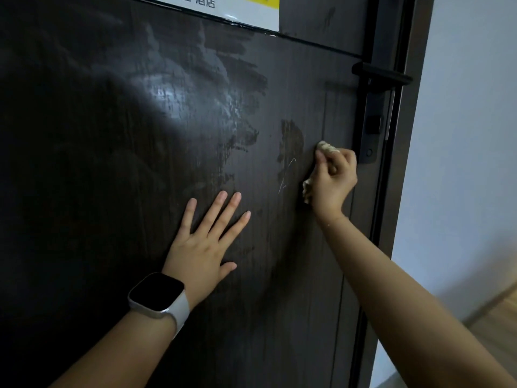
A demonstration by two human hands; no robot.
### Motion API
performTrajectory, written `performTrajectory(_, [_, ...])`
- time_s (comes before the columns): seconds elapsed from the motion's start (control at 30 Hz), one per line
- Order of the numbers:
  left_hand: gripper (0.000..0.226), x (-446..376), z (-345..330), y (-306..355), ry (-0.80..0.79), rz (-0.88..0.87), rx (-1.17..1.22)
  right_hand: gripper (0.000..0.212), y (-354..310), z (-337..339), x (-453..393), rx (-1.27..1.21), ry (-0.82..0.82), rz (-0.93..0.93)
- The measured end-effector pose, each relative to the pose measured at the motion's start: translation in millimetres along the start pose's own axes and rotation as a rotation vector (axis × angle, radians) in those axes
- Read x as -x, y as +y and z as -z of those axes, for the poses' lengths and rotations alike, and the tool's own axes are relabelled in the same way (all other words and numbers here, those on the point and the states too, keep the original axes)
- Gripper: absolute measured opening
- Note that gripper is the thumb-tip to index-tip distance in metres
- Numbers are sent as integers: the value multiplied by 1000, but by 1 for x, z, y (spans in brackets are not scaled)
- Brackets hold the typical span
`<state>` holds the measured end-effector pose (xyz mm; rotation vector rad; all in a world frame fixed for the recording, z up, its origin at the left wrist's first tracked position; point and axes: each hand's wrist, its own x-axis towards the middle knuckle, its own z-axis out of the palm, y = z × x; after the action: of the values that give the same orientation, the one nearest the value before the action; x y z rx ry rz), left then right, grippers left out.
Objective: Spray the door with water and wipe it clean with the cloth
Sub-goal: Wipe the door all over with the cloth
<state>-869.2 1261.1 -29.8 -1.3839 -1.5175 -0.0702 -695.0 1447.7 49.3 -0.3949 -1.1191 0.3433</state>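
Observation:
A dark wood-grain door (112,163) fills most of the view, with wet streaks and smears across its upper middle. My right hand (334,180) presses a small crumpled beige cloth (326,147) against the door, just left of the lock plate. The cloth shows above and below my fist. My left hand (207,242) lies flat on the door with fingers spread, lower and to the left, holding nothing. A white smartwatch sits on that wrist. No spray bottle is in view.
A black lever handle (380,75) and lock plate (373,135) sit on the door's right edge. A white and yellow notice (237,9) is stuck at the top. The dark door frame (405,191), a pale wall (470,135) and wooden floor (498,326) lie right.

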Motion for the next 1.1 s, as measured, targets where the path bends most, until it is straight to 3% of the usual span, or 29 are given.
performTrajectory(0.07, [113,-1,0,0,-2,-1,5,3,0,0,19,81,-65,98])
performTrajectory(0.17, [114,-1,1,1,3,2,9,4,4,18,70,176,-431,381])
performTrajectory(0.23, [114,-1,1,1,11,4,26,6,5,26,65,159,-560,443])
performTrajectory(0.3, [115,-1,2,0,9,4,41,7,-2,18,35,112,-529,411])
performTrajectory(0.4, [114,-1,1,1,16,5,39,11,-16,-4,-9,39,-256,261])
performTrajectory(0.47, [113,-1,1,1,22,0,40,15,-20,-9,-3,13,-164,209])
performTrajectory(0.6, [111,0,2,1,16,3,31,11,-6,13,66,67,-481,394])
performTrajectory(0.7, [112,-1,2,1,20,3,47,9,-1,24,57,137,-663,526])
performTrajectory(0.77, [112,-1,2,0,22,4,51,8,-3,15,23,126,-525,474])
performTrajectory(0.83, [113,0,2,0,20,4,44,9,-10,6,-10,44,-274,291])
performTrajectory(0.9, [114,-1,2,1,14,0,40,13,-16,1,-11,27,-175,207])
performTrajectory(1.03, [115,-1,2,1,21,7,28,7,-14,2,51,90,-515,482])
performTrajectory(1.1, [115,-1,2,1,14,5,28,7,-12,6,47,109,-608,563])
